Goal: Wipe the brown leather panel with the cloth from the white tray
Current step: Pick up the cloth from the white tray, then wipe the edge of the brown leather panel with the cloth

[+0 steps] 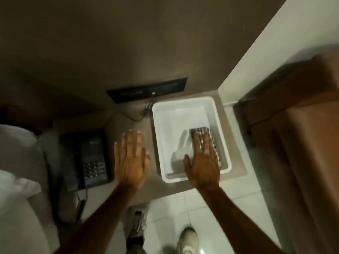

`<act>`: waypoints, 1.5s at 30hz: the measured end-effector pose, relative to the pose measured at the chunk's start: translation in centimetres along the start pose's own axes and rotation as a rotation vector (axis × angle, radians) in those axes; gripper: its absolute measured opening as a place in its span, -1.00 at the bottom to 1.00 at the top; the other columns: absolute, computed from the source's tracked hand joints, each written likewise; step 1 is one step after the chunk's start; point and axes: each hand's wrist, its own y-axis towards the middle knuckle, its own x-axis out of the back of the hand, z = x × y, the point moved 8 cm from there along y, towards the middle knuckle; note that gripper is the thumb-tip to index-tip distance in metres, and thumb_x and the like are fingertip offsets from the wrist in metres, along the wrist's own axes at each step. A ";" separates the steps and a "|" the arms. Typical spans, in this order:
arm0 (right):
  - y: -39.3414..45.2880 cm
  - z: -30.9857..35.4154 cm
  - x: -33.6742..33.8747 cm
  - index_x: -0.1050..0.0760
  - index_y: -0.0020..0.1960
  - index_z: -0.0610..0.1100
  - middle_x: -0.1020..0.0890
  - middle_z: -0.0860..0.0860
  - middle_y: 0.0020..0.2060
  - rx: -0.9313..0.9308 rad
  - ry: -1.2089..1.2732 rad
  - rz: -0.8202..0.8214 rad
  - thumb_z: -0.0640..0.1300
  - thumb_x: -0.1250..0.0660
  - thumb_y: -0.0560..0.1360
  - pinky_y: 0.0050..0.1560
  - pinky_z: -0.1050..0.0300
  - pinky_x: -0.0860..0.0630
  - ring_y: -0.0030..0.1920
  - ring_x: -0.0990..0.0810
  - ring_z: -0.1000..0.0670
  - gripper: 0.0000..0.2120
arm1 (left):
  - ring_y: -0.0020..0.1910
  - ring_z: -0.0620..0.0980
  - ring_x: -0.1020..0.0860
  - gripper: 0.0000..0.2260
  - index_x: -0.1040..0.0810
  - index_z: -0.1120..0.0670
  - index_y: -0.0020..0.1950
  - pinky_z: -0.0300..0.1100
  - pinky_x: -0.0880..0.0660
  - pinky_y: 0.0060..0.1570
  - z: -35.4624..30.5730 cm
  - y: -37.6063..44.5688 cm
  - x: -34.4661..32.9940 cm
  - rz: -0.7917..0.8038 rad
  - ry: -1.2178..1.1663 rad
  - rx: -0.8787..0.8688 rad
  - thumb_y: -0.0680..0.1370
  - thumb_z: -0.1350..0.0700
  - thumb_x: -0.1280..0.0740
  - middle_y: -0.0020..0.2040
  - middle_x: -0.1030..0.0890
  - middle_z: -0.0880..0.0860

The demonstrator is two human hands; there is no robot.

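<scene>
A white tray (183,107) sits on a brown bedside surface. A folded checked grey cloth (213,142) lies in the tray's right half. My right hand (201,162) hovers flat over the cloth, fingers spread, holding nothing; whether it touches the cloth I cannot tell. My left hand (131,158) is open and flat above the brown surface, left of the tray. The brown leather panel (110,43) rises behind the tray and fills the upper part of the view.
A black desk phone (93,158) stands left of my left hand. A dark socket plate (146,89) with a cable sits on the panel above the tray. A white wall (275,52) and wooden furniture (302,125) are at right. Bedding (16,153) is at left; tiled floor and my shoes are below.
</scene>
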 end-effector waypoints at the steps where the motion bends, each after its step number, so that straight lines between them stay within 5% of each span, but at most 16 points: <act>1: 1.4 -0.6 -1.3 0.13 0.71 -0.02 0.08 -0.12 0.71 -0.014 -0.029 0.000 0.10 -0.24 0.62 0.69 -0.14 -0.06 0.70 0.01 -0.18 -0.19 | 0.73 0.34 -0.27 -0.37 -0.22 0.13 0.77 0.41 -0.21 0.68 0.6 0.6 -2.1 0.029 -0.014 0.035 0.73 -0.10 -0.12 0.75 -0.25 0.28; 8: 4.3 -4.9 -5.3 0.11 0.70 0.07 0.12 -0.08 0.71 -0.142 -0.113 0.024 0.11 -0.27 0.65 0.61 -0.24 -0.14 0.70 -0.02 -0.21 -0.22 | 0.81 0.23 -0.01 -0.35 -0.06 0.01 0.82 0.35 0.04 0.76 0.9 0.5 -9.2 0.023 -0.095 0.081 0.76 -0.21 -0.01 0.82 -0.05 0.18; 15: 5.4 -5.6 -4.6 0.04 0.70 0.06 -0.03 -0.02 0.71 -0.148 -0.184 0.050 -0.26 -0.39 0.58 0.25 -0.33 -0.59 0.60 -0.33 -0.21 -0.13 | 0.81 0.23 0.00 -0.35 -0.05 0.01 0.82 0.34 0.02 0.77 0.8 0.8 -8.7 0.024 -0.080 0.058 0.77 -0.21 -0.02 0.83 -0.04 0.18; 17: 5.4 -6.1 -4.0 0.05 0.70 0.05 -0.10 -0.07 0.70 -0.172 -0.106 0.102 -0.25 -0.34 0.60 0.31 -0.32 -0.57 0.57 -0.38 -0.24 -0.16 | 0.80 0.27 -0.05 -0.34 -0.07 0.04 0.82 0.36 -0.02 0.74 0.6 0.9 -7.4 0.042 -0.041 0.008 0.76 -0.20 -0.04 0.82 -0.06 0.21; 19: 5.3 -5.9 -2.4 0.00 0.69 0.02 -0.36 -0.21 0.58 -0.195 0.018 0.131 -0.22 -0.27 0.64 0.28 -0.27 -0.59 0.43 -0.52 -0.30 -0.28 | 0.78 0.32 -0.10 -0.34 -0.07 0.08 0.82 0.41 -0.04 0.72 1.9 0.8 -5.1 0.047 0.015 -0.026 0.77 -0.17 -0.07 0.81 -0.09 0.25; 21: 3.9 -6.1 0.9 -0.20 0.63 -0.04 -0.61 -0.27 0.30 -0.199 0.163 0.063 -0.25 -0.20 0.64 0.14 -0.26 -0.63 0.21 -0.65 -0.35 -0.42 | 0.77 0.35 -0.12 -0.36 -0.05 0.15 0.81 0.45 -0.10 0.72 1.6 0.9 -1.7 0.008 0.129 -0.115 0.80 -0.10 -0.12 0.79 -0.10 0.29; 23: 0.8 -6.5 4.3 -0.30 0.60 -0.07 -0.63 -0.25 0.31 -0.173 0.444 -0.053 -0.32 -0.19 0.63 0.22 -0.25 -0.61 0.26 -0.64 -0.32 -0.44 | 0.80 0.33 -0.04 -0.33 -0.01 0.18 0.81 0.46 -0.05 0.72 -0.6 2.6 1.9 0.045 0.186 -0.219 0.79 -0.11 -0.09 0.81 -0.03 0.28; 25: -2.9 -8.2 7.5 -0.27 0.63 -0.01 -0.48 -0.08 0.54 -0.195 0.735 -0.207 -0.35 -0.21 0.64 0.53 -0.03 -0.45 0.52 -0.47 -0.09 -0.40 | 0.80 0.34 0.01 -0.29 -0.05 0.19 0.80 0.54 0.07 0.69 -6.4 5.2 5.8 0.117 0.134 -0.348 0.71 -0.13 -0.07 0.81 -0.01 0.29; 27: -7.9 -12.9 9.9 -0.27 0.63 0.04 -0.36 0.08 0.61 -0.285 0.943 -0.325 -0.33 -0.20 0.67 0.62 0.19 -0.23 0.61 -0.30 0.10 -0.41 | 0.78 0.38 -0.04 -0.29 -0.08 0.20 0.79 0.53 0.05 0.69 -16.6 5.5 9.4 0.103 0.083 -0.513 0.70 -0.11 -0.09 0.79 -0.04 0.32; 31: -20.4 -24.6 10.8 -0.39 0.57 0.04 -0.41 0.14 0.56 -0.645 1.263 -0.571 -0.39 -0.21 0.66 0.63 0.16 -0.23 0.59 -0.30 0.21 -0.43 | 0.67 0.46 -0.32 -0.39 -0.24 0.30 0.73 0.44 -0.22 0.63 -36.8 -0.4 13.2 -0.010 0.106 -0.884 0.75 0.01 -0.14 0.71 -0.27 0.39; 36: -36.2 -36.7 5.3 -0.48 0.49 -0.14 -0.52 -0.06 0.47 -1.297 1.430 -0.835 -0.37 -0.28 0.64 0.56 -0.09 -0.38 0.55 -0.43 -0.13 -0.57 | 0.63 0.43 -0.39 -0.29 -0.38 0.24 0.68 0.48 -0.37 0.55 -56.5 -13.8 10.5 0.177 0.288 -1.486 0.78 -0.22 0.12 0.69 -0.34 0.36; 38: -40.6 -39.7 1.4 -0.45 0.51 -0.13 -0.59 -0.17 0.42 -1.495 1.548 -0.929 -0.33 -0.27 0.65 0.43 -0.24 -0.52 0.41 -0.58 -0.27 -0.56 | 0.67 0.37 -0.36 -0.29 -0.39 0.20 0.69 0.43 -0.35 0.59 -62.6 -20.3 8.1 0.243 0.329 -1.707 0.77 -0.23 0.12 0.72 -0.32 0.31; 40: -42.6 -41.4 -2.6 -0.47 0.52 -0.08 -0.69 -0.18 0.30 -1.661 1.706 -1.017 -0.29 -0.27 0.66 0.29 -0.23 -0.62 0.17 -0.72 -0.19 -0.55 | 0.70 0.31 -0.33 -0.35 -0.35 0.16 0.72 0.38 -0.32 0.63 -67.5 -25.8 5.5 0.280 0.344 -1.908 0.75 -0.19 0.00 0.74 -0.27 0.26; 43: -43.4 -42.7 -8.8 -0.49 0.50 0.06 -0.76 -0.09 0.10 -1.921 1.903 -1.124 -0.19 -0.23 0.67 -0.11 0.31 -0.66 -0.23 -0.66 0.09 -0.57 | 0.75 0.26 -0.22 -0.37 -0.24 0.13 0.77 0.34 -0.26 0.70 -72.9 -33.9 0.8 0.303 0.359 -2.195 0.74 -0.13 -0.06 0.78 -0.20 0.23; 45: -41.6 -43.2 -12.0 -0.47 0.51 0.05 -0.73 -0.09 0.20 -2.027 2.023 -1.187 -0.16 -0.21 0.68 -0.19 0.55 -0.48 -0.19 -0.62 0.18 -0.58 | 0.78 0.24 -0.15 -0.38 -0.16 0.10 0.80 0.30 -0.18 0.74 -75.4 -37.9 -2.6 0.278 0.395 -2.356 0.76 -0.12 -0.04 0.80 -0.14 0.22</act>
